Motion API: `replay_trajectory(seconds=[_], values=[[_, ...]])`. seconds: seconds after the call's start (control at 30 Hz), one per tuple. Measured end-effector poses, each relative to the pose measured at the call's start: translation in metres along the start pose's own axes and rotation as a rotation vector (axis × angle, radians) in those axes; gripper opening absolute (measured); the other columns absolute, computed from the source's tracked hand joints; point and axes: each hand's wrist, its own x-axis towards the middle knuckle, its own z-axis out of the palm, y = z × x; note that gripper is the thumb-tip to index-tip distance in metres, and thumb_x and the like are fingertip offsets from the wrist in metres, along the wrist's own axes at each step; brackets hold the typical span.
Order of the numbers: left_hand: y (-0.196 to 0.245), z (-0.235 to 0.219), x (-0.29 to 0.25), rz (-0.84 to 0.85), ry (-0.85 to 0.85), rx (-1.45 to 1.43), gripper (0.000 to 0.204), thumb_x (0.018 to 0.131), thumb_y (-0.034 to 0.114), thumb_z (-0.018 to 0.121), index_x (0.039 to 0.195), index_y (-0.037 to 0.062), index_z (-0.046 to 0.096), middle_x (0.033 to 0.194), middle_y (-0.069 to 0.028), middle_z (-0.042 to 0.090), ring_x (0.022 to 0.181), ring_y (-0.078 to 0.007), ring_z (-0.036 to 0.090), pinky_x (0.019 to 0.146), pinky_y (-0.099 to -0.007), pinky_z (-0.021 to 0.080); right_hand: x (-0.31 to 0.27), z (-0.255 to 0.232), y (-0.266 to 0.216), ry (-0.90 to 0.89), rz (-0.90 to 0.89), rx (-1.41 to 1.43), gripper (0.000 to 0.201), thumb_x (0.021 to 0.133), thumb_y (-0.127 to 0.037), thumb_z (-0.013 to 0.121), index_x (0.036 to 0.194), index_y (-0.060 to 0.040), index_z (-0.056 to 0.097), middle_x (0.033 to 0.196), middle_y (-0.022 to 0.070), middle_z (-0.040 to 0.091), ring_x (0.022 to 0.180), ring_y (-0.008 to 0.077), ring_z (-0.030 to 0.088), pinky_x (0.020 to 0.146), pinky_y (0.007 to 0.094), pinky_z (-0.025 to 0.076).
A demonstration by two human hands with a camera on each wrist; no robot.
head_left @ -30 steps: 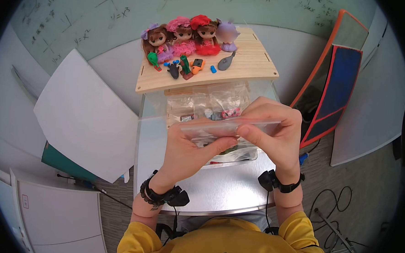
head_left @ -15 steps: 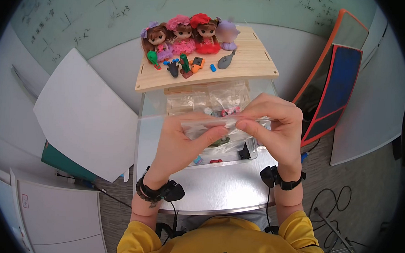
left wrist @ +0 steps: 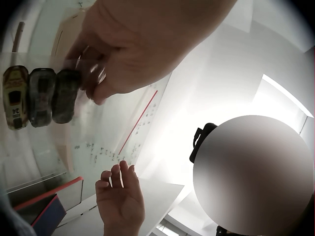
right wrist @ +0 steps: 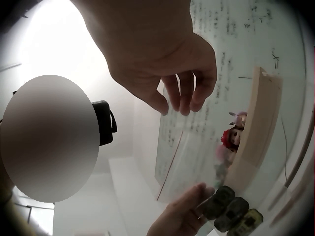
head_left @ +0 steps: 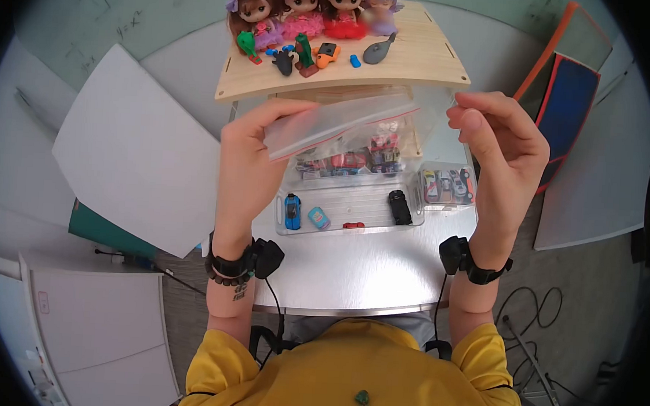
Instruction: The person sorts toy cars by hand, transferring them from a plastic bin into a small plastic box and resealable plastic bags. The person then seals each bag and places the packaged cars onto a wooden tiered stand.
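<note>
My left hand [head_left: 253, 162] grips one end of a clear zip bag [head_left: 336, 124], whose red line runs slanting up to the right. Three toy cars show side by side in the bag beside that hand, a yellowish one [left wrist: 15, 98] at the outer end in the left wrist view. To the right of the bag, apart from it, my right hand [head_left: 507, 161] is raised with fingers loosely bent and nothing held. Below the hands a clear tray [head_left: 346, 213] holds a blue car [head_left: 292, 211], a light blue one [head_left: 318, 217], a red one [head_left: 353, 225] and a black one [head_left: 398, 207].
A clear box [head_left: 446, 202] of toy cars stands right of the tray. More cars [head_left: 349, 162] lie behind the tray's front part, partly under the bag. On the wooden shelf [head_left: 420, 61] at the back are several dolls [head_left: 301, 18] and small figures, including a grey one [head_left: 379, 51].
My right hand has let go of the bag and moved right. My left hand has moved left and up with the bag, uncovering the tray. The head view has tilted down.
</note>
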Motion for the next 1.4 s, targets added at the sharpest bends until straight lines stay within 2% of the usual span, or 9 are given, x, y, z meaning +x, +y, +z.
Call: replay_trajectory(seconds=[0.23,0.33,0.57,0.67,0.73,0.97,1.17,1.23,1.4], values=[[-0.048,0.021,0.011,-0.161,-0.222,0.023,0.023,0.106,0.015,0.069,0.120,-0.0013,0.078,0.105,-0.0039,0.078,0.097,-0.0099,0.068,0.086,-0.0261,0.054,-0.001,0.001,-0.003,-0.046,-0.007,-0.008,0.023,0.095,-0.003,0.083,0.116,0.0028,0.079,0.104,0.0055,0.079,0.092,0.0091,0.071,0.083,0.0243,0.055],[-0.066,0.028,0.015,-0.244,-0.183,-0.030,0.026,0.104,0.018,0.071,0.122,0.0014,0.079,0.097,-0.0031,0.077,0.079,-0.0089,0.062,0.070,-0.0274,0.051,-0.001,0.000,-0.006,-0.048,0.006,0.002,0.023,0.094,-0.002,0.083,0.116,0.0030,0.079,0.104,0.0056,0.079,0.092,0.0092,0.071,0.083,0.0242,0.056],[-0.097,0.026,0.021,-0.164,-0.162,0.110,0.026,0.105,0.018,0.069,0.123,0.0019,0.079,0.097,-0.0051,0.079,0.079,-0.0081,0.064,0.067,-0.0265,0.050,-0.002,-0.004,-0.008,-0.077,-0.042,0.002,0.021,0.094,0.000,0.082,0.115,0.0033,0.079,0.104,0.0061,0.079,0.090,0.0092,0.072,0.082,0.0237,0.056],[-0.095,0.024,0.024,-0.246,-0.172,-0.034,0.030,0.107,0.019,0.068,0.126,-0.0020,0.077,0.103,-0.0099,0.082,0.089,-0.0111,0.071,0.076,-0.0274,0.054,-0.002,-0.006,-0.009,-0.093,-0.044,0.014,0.021,0.094,0.000,0.081,0.115,0.0032,0.079,0.103,0.0062,0.079,0.089,0.0092,0.073,0.082,0.0238,0.056],[-0.094,0.017,0.025,-0.306,-0.221,-0.018,0.035,0.108,0.025,0.069,0.129,-0.0032,0.075,0.116,-0.0139,0.081,0.110,-0.0188,0.076,0.096,-0.0302,0.055,-0.003,-0.007,-0.011,-0.090,-0.043,-0.011,0.022,0.096,-0.004,0.080,0.116,0.0037,0.078,0.100,0.0073,0.079,0.088,0.0104,0.072,0.079,0.0239,0.053],[-0.096,-0.010,0.028,-0.349,-0.197,0.058,0.038,0.108,0.027,0.070,0.131,-0.0036,0.073,0.112,-0.0107,0.081,0.109,-0.0173,0.075,0.097,-0.0292,0.054,-0.005,-0.008,-0.015,-0.094,-0.050,-0.022,0.022,0.097,-0.005,0.078,0.117,0.0048,0.077,0.097,0.0089,0.078,0.087,0.0119,0.071,0.078,0.0244,0.052],[-0.103,-0.017,0.028,-0.358,-0.205,0.432,0.032,0.099,0.013,0.076,0.128,-0.0007,0.075,0.110,-0.0128,0.081,0.102,-0.0182,0.076,0.087,-0.0318,0.058,-0.005,-0.010,-0.014,-0.108,-0.066,-0.019,0.022,0.096,-0.003,0.078,0.116,0.0050,0.077,0.097,0.0086,0.078,0.088,0.0125,0.071,0.080,0.0252,0.054],[-0.108,-0.013,0.026,-0.202,-0.188,0.581,0.041,0.089,0.005,0.081,0.129,-0.0012,0.073,0.110,-0.0164,0.080,0.098,-0.0203,0.077,0.083,-0.0346,0.060,-0.004,-0.010,-0.014,-0.103,-0.068,-0.001,0.020,0.095,-0.002,0.080,0.115,0.0036,0.079,0.098,0.0067,0.078,0.088,0.0106,0.071,0.081,0.0245,0.055],[-0.097,-0.005,0.022,-0.279,-0.212,0.581,0.057,0.077,-0.001,0.088,0.131,0.0016,0.070,0.112,-0.0169,0.079,0.098,-0.0252,0.078,0.083,-0.0379,0.061,-0.003,-0.011,-0.013,-0.096,-0.063,0.006,0.020,0.093,0.000,0.082,0.113,0.0021,0.080,0.099,0.0048,0.079,0.087,0.0086,0.072,0.081,0.0238,0.056]])
